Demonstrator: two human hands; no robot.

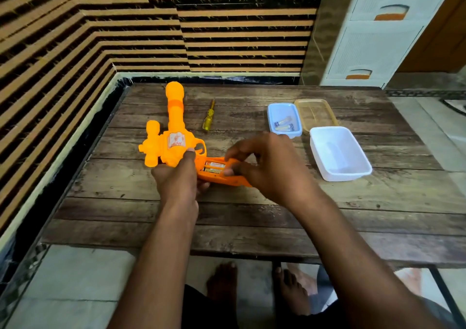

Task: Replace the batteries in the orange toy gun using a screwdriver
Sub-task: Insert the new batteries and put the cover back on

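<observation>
Gripping the orange toy gun [174, 137] left hand [176, 177], right hand [267, 167] pinching batteries [214, 167] (fingertips partly hidden)

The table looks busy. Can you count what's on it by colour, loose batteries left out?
Orange: 1, the toy gun
Yellow: 1, the screwdriver
Blue: 1, the small tub
White: 1, the larger tub
Amber, see-through: 1, the lid
Total: 5

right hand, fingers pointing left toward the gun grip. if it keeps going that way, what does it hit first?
The right hand already has fingertips at the open battery compartment in the orange toy gun grip. Going further left, it would likely meet the left hand gripping the gun; depth is unclear.
</observation>
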